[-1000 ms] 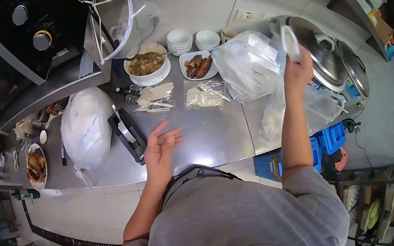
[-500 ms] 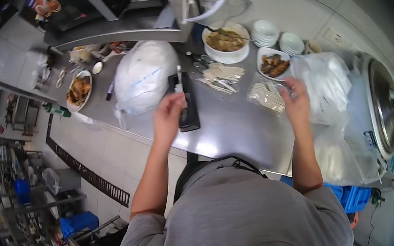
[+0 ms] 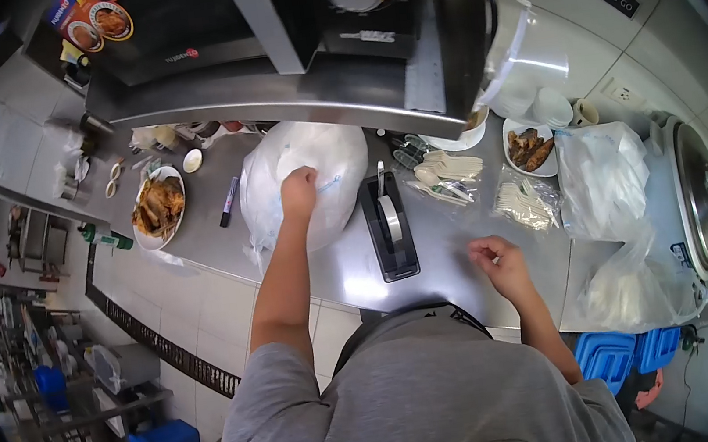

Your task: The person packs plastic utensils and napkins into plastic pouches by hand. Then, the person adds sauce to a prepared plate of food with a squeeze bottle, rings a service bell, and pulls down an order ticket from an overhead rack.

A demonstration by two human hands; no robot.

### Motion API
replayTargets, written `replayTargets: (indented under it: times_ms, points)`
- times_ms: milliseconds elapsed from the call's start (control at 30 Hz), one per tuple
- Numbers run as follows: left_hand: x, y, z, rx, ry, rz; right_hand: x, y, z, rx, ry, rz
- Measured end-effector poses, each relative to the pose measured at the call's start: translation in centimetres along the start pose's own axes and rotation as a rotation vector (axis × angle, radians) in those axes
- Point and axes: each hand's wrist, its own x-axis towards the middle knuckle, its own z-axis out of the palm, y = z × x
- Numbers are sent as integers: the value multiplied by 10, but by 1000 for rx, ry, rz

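My left hand (image 3: 301, 194) is closed over a large filled white plastic bag (image 3: 338, 148). Anything between its fingers is too small to make out. To the right of the bag, a black tape dispenser (image 3: 382, 244) with a roll of clear tape (image 3: 390, 216) stands on the steel counter (image 3: 451, 289). My right hand (image 3: 503, 266) hovers near the counter's front edge, fingers loosely bent and apart, with nothing visible in them. Clear packets of wooden cutlery (image 3: 452, 166) and more wooden cutlery (image 3: 524, 204) lie beyond it.
A plate of fried food (image 3: 160, 208) and a marker (image 3: 230, 203) sit left of the bag. At right are a bowl of fried pieces (image 3: 531, 149), white plastic bags (image 3: 601, 177) and a large lidded steel pot (image 3: 696, 188). An oven (image 3: 293, 16) overhangs the back.
My left hand has left the tape dispenser and moved onto the white bag. My right hand has drawn back from the cutlery packet towards the front edge. The view has shifted.
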Motion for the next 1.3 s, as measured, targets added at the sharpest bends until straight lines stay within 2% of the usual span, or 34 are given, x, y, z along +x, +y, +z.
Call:
replayTargets:
  times_ms: [67,133,233,333,400,433,500,600,633,700,733,833,933,967,1000,1033,1100,1133,1200,1300]
  points:
    - [3,4,-23,-93,118,-87,0,-16,11,39,9,62]
    - [-8,10,-51,-769,84,-234,4,-44,26,134,2,112]
    - [-53,61,-97,-1591,-109,-477,12,-77,60,633,-168,135]
    - [-89,93,-112,-1602,-458,-516,26,-87,78,863,-211,91]
    - [-98,102,-114,-1686,-535,-565,39,-92,69,1056,-261,66]
    - [-102,105,-113,-1728,-566,-592,38,-91,67,1007,-292,51]
    - [-108,109,-104,-1788,-472,-633,35,-86,67,914,-368,19]
    - [-113,123,-92,-1929,-432,-626,13,-89,75,1047,-471,182]
    - [-115,129,-88,-1988,-440,-616,11,-86,77,1095,-380,231]
    - [-119,141,-80,-1960,-419,-680,6,-71,78,1187,-187,330]
    - [-121,148,-75,-1942,-416,-712,2,-61,71,1113,-80,349]
    - [-119,149,-58,-1787,-117,-496,-15,-37,27,898,191,366]
    - [-123,190,-64,-926,350,291,-37,-39,-21,712,315,314]
    - [-134,193,-61,-884,49,518,-44,-41,-27,660,339,303]
    - [-145,220,-64,-728,-167,691,-51,-41,-32,607,357,293]
    - [-154,252,-66,-674,-310,775,-55,-42,-34,613,319,258]
    - [-181,286,-36,-816,-644,410,-60,-40,-39,628,230,178]
    - [-188,296,-23,-873,-799,218,-62,-33,-49,621,192,237]
    - [-191,298,-9,-772,-632,237,-63,-12,-65,612,115,358]
    - [-201,296,2,-534,-484,265,-56,55,-80,357,-34,363]
